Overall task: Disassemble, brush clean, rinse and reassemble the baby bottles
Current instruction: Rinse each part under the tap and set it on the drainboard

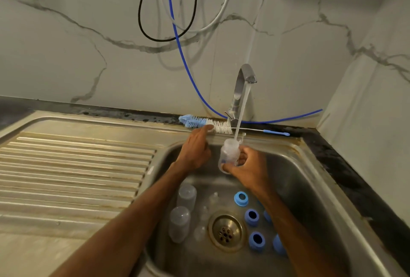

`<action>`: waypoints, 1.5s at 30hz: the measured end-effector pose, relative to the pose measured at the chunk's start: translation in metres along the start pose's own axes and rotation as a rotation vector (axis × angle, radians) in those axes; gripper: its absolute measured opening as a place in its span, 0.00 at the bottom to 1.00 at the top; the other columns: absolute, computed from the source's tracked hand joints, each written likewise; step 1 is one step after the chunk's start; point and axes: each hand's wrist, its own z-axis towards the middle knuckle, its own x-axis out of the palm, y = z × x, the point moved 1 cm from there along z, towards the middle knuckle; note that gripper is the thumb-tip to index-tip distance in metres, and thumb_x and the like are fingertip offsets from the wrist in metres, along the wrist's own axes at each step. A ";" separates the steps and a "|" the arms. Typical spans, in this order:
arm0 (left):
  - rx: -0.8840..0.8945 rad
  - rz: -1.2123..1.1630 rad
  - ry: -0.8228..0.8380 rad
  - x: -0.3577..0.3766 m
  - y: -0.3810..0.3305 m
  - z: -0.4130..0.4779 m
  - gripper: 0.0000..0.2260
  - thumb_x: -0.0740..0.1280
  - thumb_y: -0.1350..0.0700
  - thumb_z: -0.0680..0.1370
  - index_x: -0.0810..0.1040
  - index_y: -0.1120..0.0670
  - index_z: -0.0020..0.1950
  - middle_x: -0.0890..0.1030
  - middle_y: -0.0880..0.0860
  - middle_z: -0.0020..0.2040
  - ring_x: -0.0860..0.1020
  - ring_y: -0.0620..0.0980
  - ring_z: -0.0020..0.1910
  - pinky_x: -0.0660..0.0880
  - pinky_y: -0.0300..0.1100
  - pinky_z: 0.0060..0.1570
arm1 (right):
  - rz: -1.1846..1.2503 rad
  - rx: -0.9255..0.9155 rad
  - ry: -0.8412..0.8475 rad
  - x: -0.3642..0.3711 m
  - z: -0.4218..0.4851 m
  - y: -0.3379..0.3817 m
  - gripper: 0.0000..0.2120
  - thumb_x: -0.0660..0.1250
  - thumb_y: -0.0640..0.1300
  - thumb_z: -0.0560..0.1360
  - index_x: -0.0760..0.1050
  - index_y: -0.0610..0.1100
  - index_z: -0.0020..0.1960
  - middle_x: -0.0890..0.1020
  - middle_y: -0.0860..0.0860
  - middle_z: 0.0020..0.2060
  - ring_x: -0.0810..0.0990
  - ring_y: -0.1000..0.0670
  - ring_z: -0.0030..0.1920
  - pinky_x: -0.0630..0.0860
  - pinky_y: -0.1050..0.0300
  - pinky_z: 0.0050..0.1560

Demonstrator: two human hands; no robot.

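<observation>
**Bottle under the stream, fingertip at the brush**

The right hand (246, 165) curls round a clear bottle (229, 154), its mouth tilted into the tap water (243, 108) just above the grip. The left hand (195, 150) reaches forward, fingers outstretched, touching the brush (205, 123) lying beyond.

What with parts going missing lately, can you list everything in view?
Sink: one, steel, drainboard at left.
Bottle brush: one, blue and white, rim behind basin.
Tap: one, steel, running.
Held bottle: one, clear, under the stream.
Loose bottles: two, clear, basin, left of drain.
Teats: several, clear, beside drain; count unclear.
Collars: at least four, blue, right of drain.
Hoses: three, black, white, blue, on wall.
Left hand: one, fingertip touches brush.
Right hand: one, grips held bottle.
</observation>
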 end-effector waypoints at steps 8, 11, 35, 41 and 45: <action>0.047 -0.132 0.000 0.013 -0.005 0.005 0.12 0.65 0.63 0.81 0.79 0.54 0.63 0.82 0.49 0.59 0.79 0.42 0.56 0.77 0.45 0.61 | -0.019 0.011 -0.051 -0.005 0.002 -0.002 0.32 0.82 0.45 0.66 0.74 0.45 0.66 0.79 0.55 0.53 0.78 0.58 0.46 0.73 0.69 0.43; -0.058 -0.494 0.117 0.011 -0.015 0.005 0.11 0.59 0.57 0.86 0.81 0.54 0.60 0.84 0.50 0.55 0.82 0.46 0.54 0.80 0.45 0.57 | 0.032 0.077 0.070 -0.002 0.004 -0.003 0.31 0.81 0.45 0.68 0.73 0.46 0.67 0.81 0.51 0.56 0.81 0.54 0.48 0.79 0.62 0.44; -0.340 -0.586 0.208 0.005 -0.001 0.010 0.13 0.61 0.57 0.86 0.82 0.63 0.57 0.85 0.63 0.50 0.83 0.55 0.46 0.82 0.52 0.52 | 0.042 0.149 0.277 0.002 0.012 -0.019 0.33 0.80 0.35 0.66 0.74 0.45 0.68 0.83 0.48 0.57 0.83 0.50 0.53 0.83 0.51 0.53; -0.331 -0.542 0.191 0.006 0.001 0.009 0.12 0.62 0.59 0.85 0.84 0.61 0.55 0.86 0.60 0.49 0.83 0.52 0.43 0.83 0.42 0.43 | 0.010 -0.049 0.103 -0.001 0.001 -0.006 0.32 0.82 0.39 0.65 0.74 0.49 0.66 0.79 0.57 0.53 0.81 0.55 0.53 0.79 0.63 0.51; -0.309 -0.508 0.195 0.010 -0.002 0.009 0.11 0.62 0.59 0.85 0.84 0.60 0.53 0.86 0.57 0.45 0.84 0.51 0.41 0.82 0.42 0.43 | 0.012 -0.090 0.023 -0.004 -0.003 -0.004 0.30 0.82 0.40 0.67 0.72 0.53 0.63 0.77 0.63 0.49 0.81 0.59 0.48 0.76 0.70 0.40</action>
